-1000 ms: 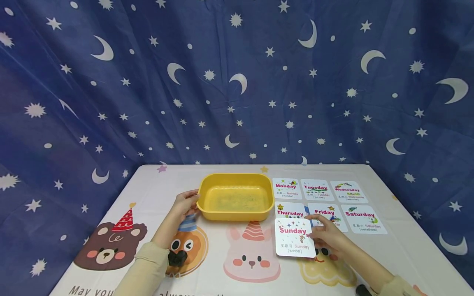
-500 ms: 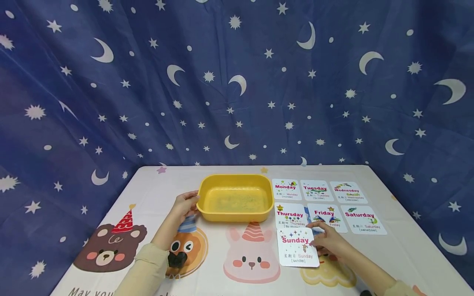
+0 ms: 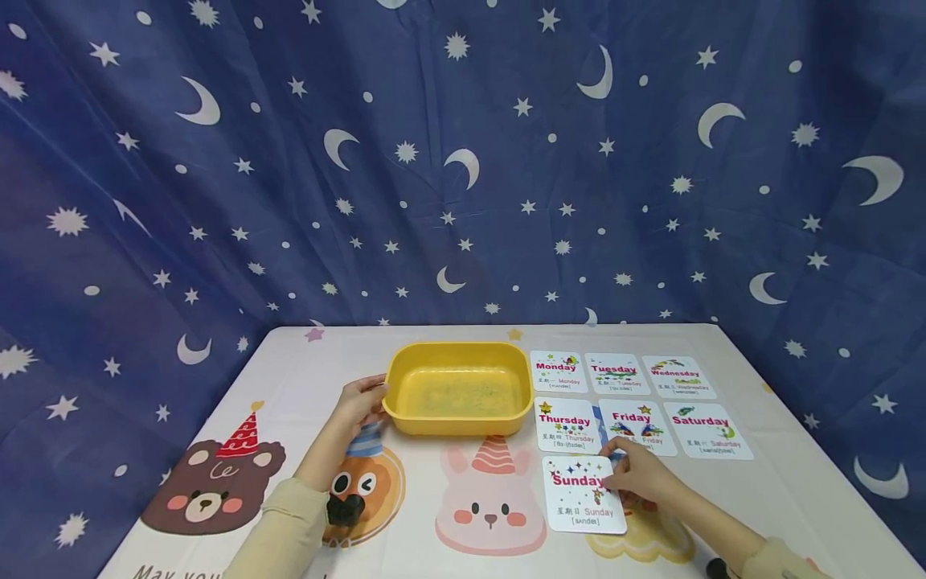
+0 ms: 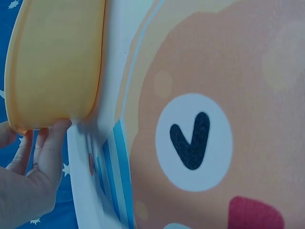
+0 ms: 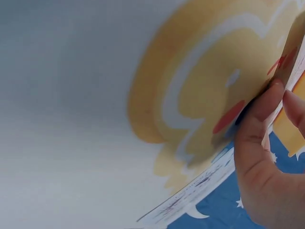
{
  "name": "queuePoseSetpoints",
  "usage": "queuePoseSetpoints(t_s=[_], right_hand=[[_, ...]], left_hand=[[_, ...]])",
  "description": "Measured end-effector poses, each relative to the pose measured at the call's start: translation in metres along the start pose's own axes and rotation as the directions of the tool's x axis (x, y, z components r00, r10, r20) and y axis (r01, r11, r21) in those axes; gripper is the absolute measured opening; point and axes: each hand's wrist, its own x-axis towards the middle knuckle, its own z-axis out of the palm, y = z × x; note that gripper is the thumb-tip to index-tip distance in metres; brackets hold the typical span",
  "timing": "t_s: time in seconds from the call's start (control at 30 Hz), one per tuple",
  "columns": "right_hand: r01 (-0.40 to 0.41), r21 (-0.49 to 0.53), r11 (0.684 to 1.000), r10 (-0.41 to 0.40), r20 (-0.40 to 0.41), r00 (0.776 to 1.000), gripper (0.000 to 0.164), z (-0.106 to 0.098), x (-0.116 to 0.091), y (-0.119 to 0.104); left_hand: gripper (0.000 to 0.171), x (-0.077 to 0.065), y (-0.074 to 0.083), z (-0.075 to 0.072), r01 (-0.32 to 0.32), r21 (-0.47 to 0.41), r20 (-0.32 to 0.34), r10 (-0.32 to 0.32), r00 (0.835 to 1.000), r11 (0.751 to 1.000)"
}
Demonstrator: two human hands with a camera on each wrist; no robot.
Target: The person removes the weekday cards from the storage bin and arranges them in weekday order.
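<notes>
My left hand (image 3: 360, 402) grips the left end of a yellow plastic basin (image 3: 457, 426). In the left wrist view, thumb and fingers (image 4: 51, 148) of that hand are at the rim of the basin (image 4: 57, 62). A square white card printed "Sunday" (image 3: 583, 507) lies below the Thursday card (image 3: 567, 438). My right hand (image 3: 644, 473) pinches the Sunday card by its right edge. In the right wrist view, finger and thumb hold the card (image 5: 291, 57) just over the tablecloth; whether it touches the cloth I cannot tell.
Cards for Monday (image 3: 559, 383), Tuesday (image 3: 615, 383), Wednesday (image 3: 678, 388), Friday (image 3: 637, 438) and Saturday (image 3: 712, 442) lie in two rows right of the basin. The tablecloth (image 3: 318, 354) carries printed animals. A blue star-and-moon curtain (image 3: 405, 185) hangs behind the table.
The right hand has drawn the Sunday card down and slightly right, so it uncovers the Thursday card it overlapped before. The left hand and basin stay in place.
</notes>
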Motion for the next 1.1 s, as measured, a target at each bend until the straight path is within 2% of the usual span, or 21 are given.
queuePoseSetpoints(t_s=[0.1,0.27,0.4,0.63,0.8,1.1], right_hand=[[-0.021,-0.080,0.997,0.019,-0.030,0.999,0.035,0.001,0.002,-0.002],[0.015,-0.171,0.985,-0.023,-0.044,0.999,0.032,0.000,0.004,-0.001],[0.039,-0.181,0.983,-0.046,-0.035,0.998,0.034,-0.001,0.005,0.000],[0.027,-0.157,0.987,-0.030,-0.013,0.999,0.037,-0.001,0.009,0.001],[0.022,-0.103,0.994,-0.019,0.038,0.999,0.036,-0.003,0.010,0.005],[0.133,0.032,0.991,-0.136,0.173,0.975,0.037,-0.016,0.009,0.011]], left_hand=[[0.043,0.001,0.000,0.001,-0.001,-0.007,-0.001,0.001,1.000,1.000],[0.042,0.002,0.000,0.003,0.003,-0.009,0.001,-0.003,1.000,1.000],[0.042,0.003,-0.001,0.003,0.002,-0.007,0.001,-0.002,1.000,1.000],[0.043,0.004,0.001,0.004,-0.002,0.004,0.001,0.002,1.000,1.000],[0.044,0.003,0.000,0.003,0.010,0.018,0.001,-0.010,1.000,1.000],[0.044,0.001,-0.001,0.001,0.010,0.014,0.003,-0.010,1.000,1.000]])
